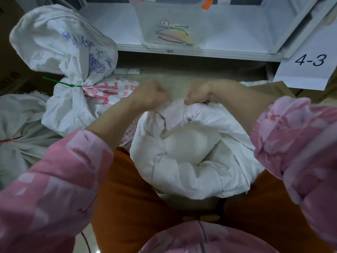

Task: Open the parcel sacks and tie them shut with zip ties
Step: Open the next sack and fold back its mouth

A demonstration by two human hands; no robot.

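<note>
A white parcel sack point(191, 154) stands between my knees with its rolled mouth facing up. My left hand point(149, 94) and my right hand point(198, 94) are both curled into fists at the far rim, gripping the sack's fabric close together. What lies between my fingers is hidden. A tied sack point(60, 57) with blue print stands at the left, closed by a green zip tie point(62, 83). Several coloured zip ties point(173, 35) lie in a clear bin point(169, 17) on the shelf ahead.
Another white sack point(20, 128) with a red tie lies at the far left. A sack with red print point(109, 90) lies behind my left hand. A white shelf point(228, 33) runs across the top, with a "4-3" label point(308, 61) at the right.
</note>
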